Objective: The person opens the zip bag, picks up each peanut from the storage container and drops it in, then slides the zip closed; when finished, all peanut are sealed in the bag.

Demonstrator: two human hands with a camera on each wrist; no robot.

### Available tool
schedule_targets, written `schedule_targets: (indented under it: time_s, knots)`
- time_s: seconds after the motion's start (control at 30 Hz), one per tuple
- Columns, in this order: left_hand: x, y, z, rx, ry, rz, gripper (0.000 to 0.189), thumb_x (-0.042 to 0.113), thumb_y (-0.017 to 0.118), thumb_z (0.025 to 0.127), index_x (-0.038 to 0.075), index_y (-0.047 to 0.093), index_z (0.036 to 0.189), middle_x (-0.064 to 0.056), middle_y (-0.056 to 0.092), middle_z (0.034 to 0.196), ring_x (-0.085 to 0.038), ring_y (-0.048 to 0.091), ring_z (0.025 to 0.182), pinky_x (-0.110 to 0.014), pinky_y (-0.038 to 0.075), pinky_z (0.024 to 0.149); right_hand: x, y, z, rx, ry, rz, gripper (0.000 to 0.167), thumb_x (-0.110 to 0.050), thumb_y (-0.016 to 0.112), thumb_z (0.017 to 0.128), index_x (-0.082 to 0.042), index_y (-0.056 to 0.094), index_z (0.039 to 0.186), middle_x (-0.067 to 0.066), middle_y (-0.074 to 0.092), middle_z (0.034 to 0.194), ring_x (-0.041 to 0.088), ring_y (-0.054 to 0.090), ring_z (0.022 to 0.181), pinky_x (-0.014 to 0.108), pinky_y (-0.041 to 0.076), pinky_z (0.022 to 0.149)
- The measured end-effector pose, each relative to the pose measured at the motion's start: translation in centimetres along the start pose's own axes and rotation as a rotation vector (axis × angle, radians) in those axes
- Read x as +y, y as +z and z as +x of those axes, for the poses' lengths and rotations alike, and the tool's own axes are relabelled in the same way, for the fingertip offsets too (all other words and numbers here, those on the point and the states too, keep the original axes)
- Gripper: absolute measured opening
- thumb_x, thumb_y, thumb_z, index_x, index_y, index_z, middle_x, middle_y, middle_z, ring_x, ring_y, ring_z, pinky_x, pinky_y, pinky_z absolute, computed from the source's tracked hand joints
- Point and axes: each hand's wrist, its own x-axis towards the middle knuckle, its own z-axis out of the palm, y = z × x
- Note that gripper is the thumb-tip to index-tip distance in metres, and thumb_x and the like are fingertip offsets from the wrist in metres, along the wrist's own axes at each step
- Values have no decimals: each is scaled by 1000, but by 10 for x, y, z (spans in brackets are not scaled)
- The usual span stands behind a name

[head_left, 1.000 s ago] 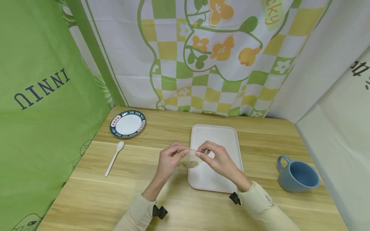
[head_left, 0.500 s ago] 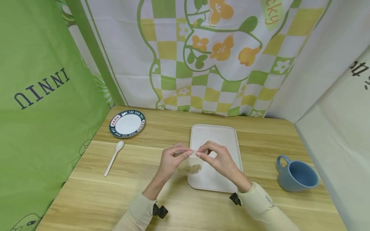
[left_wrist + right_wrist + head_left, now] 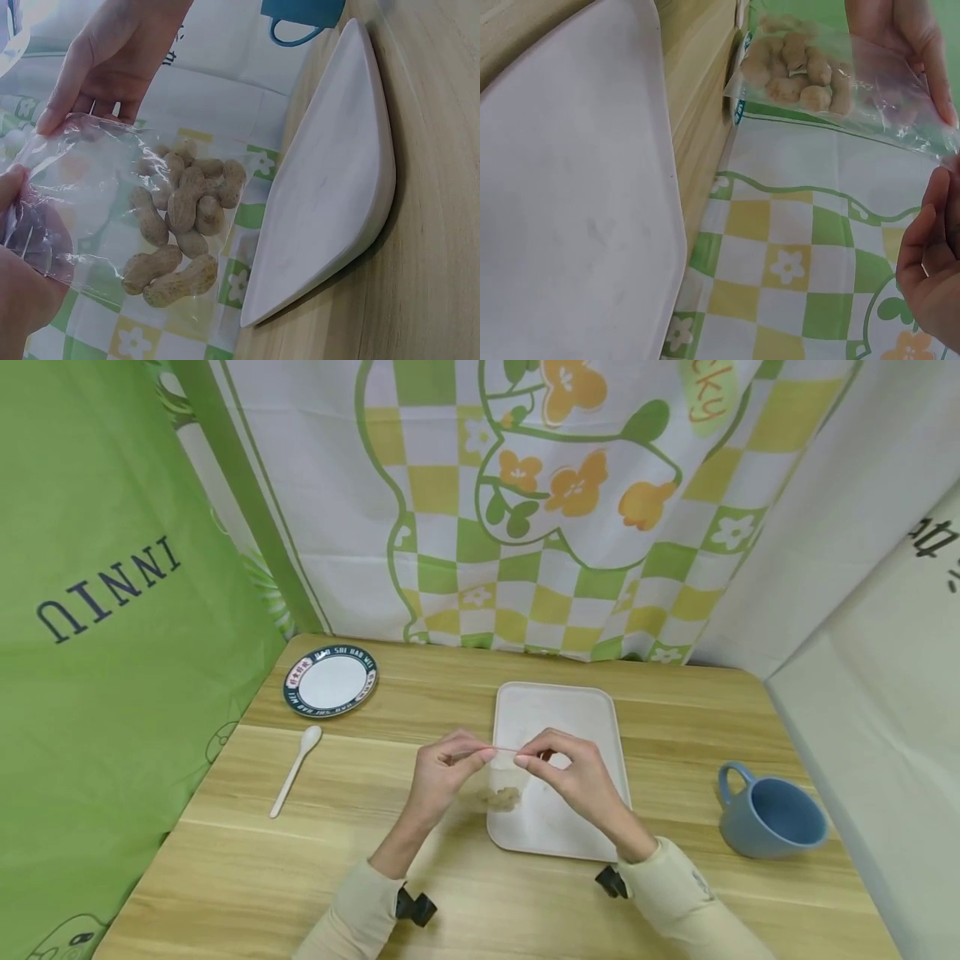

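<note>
A clear plastic bag (image 3: 105,199) with a reddish top edge hangs between my two hands over the left part of the tray. Several unshelled peanuts (image 3: 184,202) lie in its lower end. My left hand (image 3: 438,781) pinches one end of the top edge between thumb and fingers. At the other end, my right hand (image 3: 573,777) pinches the same edge, a short gap away. Both wrist views show the bag stretched between the fingertips. Below is a pale rectangular tray (image 3: 558,827), with no contents visible on its surface.
A white spoon (image 3: 295,772) lies on the wooden table (image 3: 225,885) at the left. Behind it sits a dark-rimmed plate (image 3: 330,683). To the right stands a blue mug (image 3: 772,818). Patterned curtains (image 3: 517,602) border the table's back.
The hands come closer together at half a second ago, then part slightly, the right hand shifting a little right. The bag's peanut-filled end swings right, then slightly back. Other things stay put.
</note>
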Motion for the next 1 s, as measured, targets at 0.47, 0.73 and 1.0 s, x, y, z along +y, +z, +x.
schedule_targets:
  time_s: [0.47,0.73,1.0]
  knots:
    - [3,-3,-1,-17,-108,-73,18,7,72,85,-8,70,94,-5,66,88,-15,62,88,-31,53,86,0,-1,-2,16,24,31,12,11,70,79,-1,69,79,9,67,76,14,57,69,22,47,65]
    - [-1,-2,-2,-68,-184,-71,18,5,71,85,-7,69,98,-4,67,96,-17,63,91,-30,54,84,3,1,-4,4,40,46,10,10,69,82,-1,69,81,9,67,77,14,58,69,25,49,64]
    - [-2,-5,-4,-78,-167,-15,18,12,71,87,-2,72,99,-6,67,93,-16,63,87,-30,56,78,35,9,-14,-3,123,-10,3,-9,69,88,-8,72,90,-1,68,84,10,60,75,26,51,69]
